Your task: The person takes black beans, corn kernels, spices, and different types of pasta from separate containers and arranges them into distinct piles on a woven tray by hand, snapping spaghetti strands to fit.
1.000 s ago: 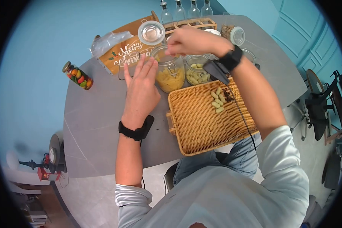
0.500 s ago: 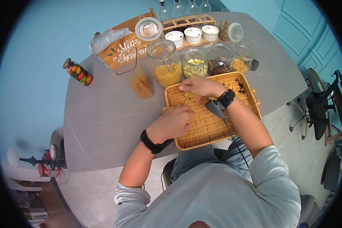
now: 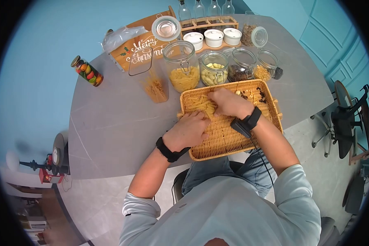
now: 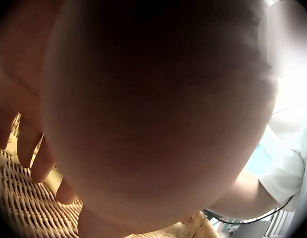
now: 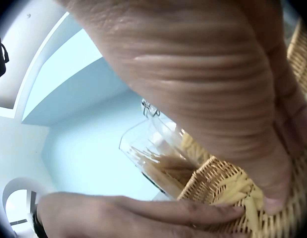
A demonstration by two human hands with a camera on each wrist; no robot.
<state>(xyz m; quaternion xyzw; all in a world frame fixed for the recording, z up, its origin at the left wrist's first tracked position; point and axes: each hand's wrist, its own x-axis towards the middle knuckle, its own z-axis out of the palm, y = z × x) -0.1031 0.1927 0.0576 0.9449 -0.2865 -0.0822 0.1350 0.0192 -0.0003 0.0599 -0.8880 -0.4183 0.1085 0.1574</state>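
Yellow pasta pieces lie in a loose pile in the left back part of the wicker basket. My left hand reaches over the basket's left side, its fingertips at the pile's near edge; the left wrist view shows its fingers apart and relaxed. At the pile's right edge, my right hand points down with its fingertips against the pasta and weave. The right wrist view shows its thumb beside pasta; its other fingertips are hidden. Yellow kernels and dark bits lie at the back right.
Behind the basket stand open jars of pasta, pale green pieces, dark pieces and kernels. A clear container of thin sticks is at their left. Farther back are white lidded pots and bottles; a colourful jar stands far left.
Both hands have moved from the pasta jar down into the basket, where pasta now lies. Since half a second ago, the right hand has shifted slightly right and more of the pile shows.
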